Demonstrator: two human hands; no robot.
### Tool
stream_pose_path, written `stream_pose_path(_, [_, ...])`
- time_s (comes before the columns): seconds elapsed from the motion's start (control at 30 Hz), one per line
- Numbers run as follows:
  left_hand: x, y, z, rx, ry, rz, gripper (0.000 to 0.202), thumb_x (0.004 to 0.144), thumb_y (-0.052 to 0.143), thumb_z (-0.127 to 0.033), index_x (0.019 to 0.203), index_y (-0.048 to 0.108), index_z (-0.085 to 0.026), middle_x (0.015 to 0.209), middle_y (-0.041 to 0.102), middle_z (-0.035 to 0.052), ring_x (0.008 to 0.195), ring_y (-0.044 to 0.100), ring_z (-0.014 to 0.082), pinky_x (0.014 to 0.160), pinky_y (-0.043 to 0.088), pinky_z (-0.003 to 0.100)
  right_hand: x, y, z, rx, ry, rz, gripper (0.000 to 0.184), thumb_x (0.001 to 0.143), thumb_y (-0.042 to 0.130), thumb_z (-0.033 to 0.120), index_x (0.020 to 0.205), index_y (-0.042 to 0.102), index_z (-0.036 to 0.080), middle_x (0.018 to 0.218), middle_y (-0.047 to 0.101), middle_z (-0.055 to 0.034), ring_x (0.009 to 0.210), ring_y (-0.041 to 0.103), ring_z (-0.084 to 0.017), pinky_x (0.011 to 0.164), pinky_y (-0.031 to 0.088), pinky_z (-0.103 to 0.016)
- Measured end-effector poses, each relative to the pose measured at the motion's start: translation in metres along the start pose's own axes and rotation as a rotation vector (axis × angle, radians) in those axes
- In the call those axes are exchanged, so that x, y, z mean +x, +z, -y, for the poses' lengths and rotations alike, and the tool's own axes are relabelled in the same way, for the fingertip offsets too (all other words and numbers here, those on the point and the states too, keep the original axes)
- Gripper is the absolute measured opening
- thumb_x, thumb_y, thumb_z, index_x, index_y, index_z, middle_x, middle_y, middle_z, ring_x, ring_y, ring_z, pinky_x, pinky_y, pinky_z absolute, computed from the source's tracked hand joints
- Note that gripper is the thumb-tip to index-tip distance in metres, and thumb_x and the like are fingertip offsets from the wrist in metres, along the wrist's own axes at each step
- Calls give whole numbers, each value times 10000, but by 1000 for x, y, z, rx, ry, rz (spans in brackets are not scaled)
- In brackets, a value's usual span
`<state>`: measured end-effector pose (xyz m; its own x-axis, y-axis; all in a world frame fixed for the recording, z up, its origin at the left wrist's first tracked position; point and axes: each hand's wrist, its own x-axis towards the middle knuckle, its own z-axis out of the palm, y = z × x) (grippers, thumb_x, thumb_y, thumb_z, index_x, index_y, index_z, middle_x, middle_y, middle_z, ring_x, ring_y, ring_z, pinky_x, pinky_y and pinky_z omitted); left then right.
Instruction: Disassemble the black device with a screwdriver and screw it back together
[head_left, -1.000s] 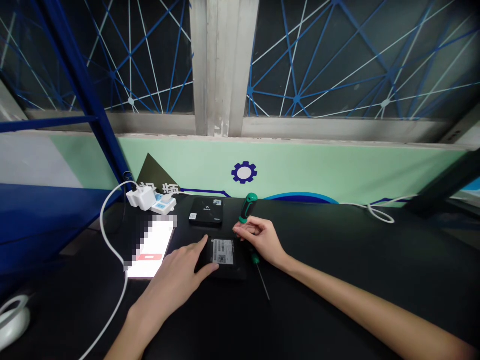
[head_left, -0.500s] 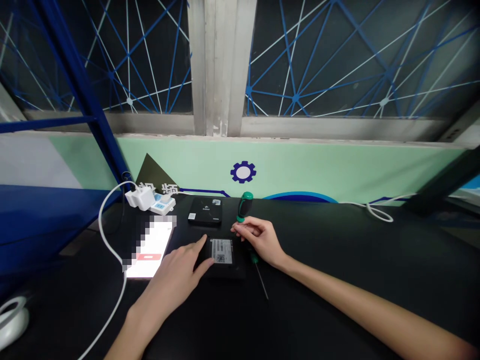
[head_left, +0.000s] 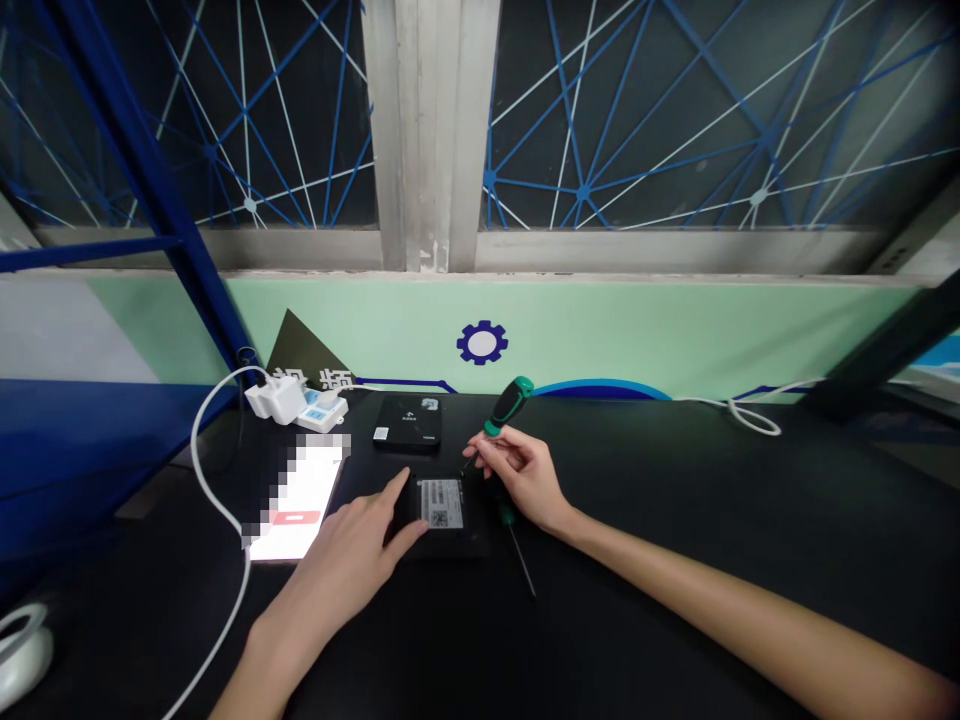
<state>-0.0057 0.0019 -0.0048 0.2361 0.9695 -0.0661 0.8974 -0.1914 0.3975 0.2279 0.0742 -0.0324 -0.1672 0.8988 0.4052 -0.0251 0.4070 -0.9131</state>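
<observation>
Black counter (head_left: 675, 560) here, left hand (head_left: 337, 560) lying open on a black drive (head_left: 441, 515) at its 2 o'clock, right hand (head_left: 521, 478) with fingers (head_left: 480, 447) pinched around a green-handled screwdriver (head_left: 510, 405), second screwdriver (head_left: 508, 516) lying at its 6 o'clock

Dark window panes (head_left: 622, 120) split by a grey metal mullion (head_left: 431, 130), above a mint-green wall panel (head_left: 637, 340) (blue gear emblem (head_left: 482, 343) at centre); blue steel post (head_left: 142, 190) at left.
</observation>
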Motion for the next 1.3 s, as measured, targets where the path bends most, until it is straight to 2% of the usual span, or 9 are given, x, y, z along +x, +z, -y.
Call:
stream_pose_path(0.17, [-2,-2,-1,-22,-17,5,726,948,366,-638,1554,293,-246,1031,668,103,984,641,313,759,480,378,1,0,1,-26,-24,-54,293,850,694,468,876,705,176,941,719,-88,694,642,-177,593,549,-299])
stream_pose_path(0.3, [-4,-3,0,-54,-18,21,744,939,386,-643,1568,241,-271,924,642,55,888,641,266,711,467,328,2,-1,1,-143,-86,-57,283,881,658,456,810,725,190,893,718,-73,820,675,-234,754,549,-352])
stream_pose_path(0.43, [-4,-3,0,-78,-17,47,749,936,414,-630,1573,210,-292,848,616,15,815,630,230,682,448,296,2,-2,2,-248,-120,-19,229,905,634,422,866,730,218,860,700,-53,851,670,-235,849,523,-390])
stream_pose_path(0.63, [-5,-4,-1,-68,-25,51,722,939,416,-625,1564,235,-313,872,624,22,836,623,242,701,448,315,2,-4,11,-331,-116,95,243,908,633,427,850,778,241,844,723,-64,828,654,-238,801,510,-399])
stream_pose_path(0.83, [-5,-7,-4,-67,-25,50,694,940,432,-603,1554,254,-333,882,624,19,836,623,239,700,446,311,1,-8,18,-304,-175,206,349,976,510,456,924,783,244,855,758,-65,858,640,-252,826,480,-417])
stream_pose_path(0.93, [-5,-8,-4,-65,-17,50,683,945,427,-598,1552,253,-340,871,624,16,833,623,242,697,445,315,0,-8,18,-295,-154,201,316,968,522,455,936,750,239,865,761,-59,867,647,-255,834,475,-415])
stream_pose_path(1.1, [-5,-4,-3,-27,-4,31,675,954,398,-601,1557,243,-338,875,635,29,842,636,256,695,452,323,0,-5,16,-295,-112,170,256,938,583,419,837,704,217,816,749,-56,791,650,-235,775,488,-388])
stream_pose_path(1.3, [-4,-2,-9,71,16,-25,640,978,359,-574,1559,246,-334,856,652,42,815,657,271,684,454,335,1,-5,15,-321,-161,199,277,953,584,373,802,733,196,794,728,-63,776,645,-210,736,490,-349])
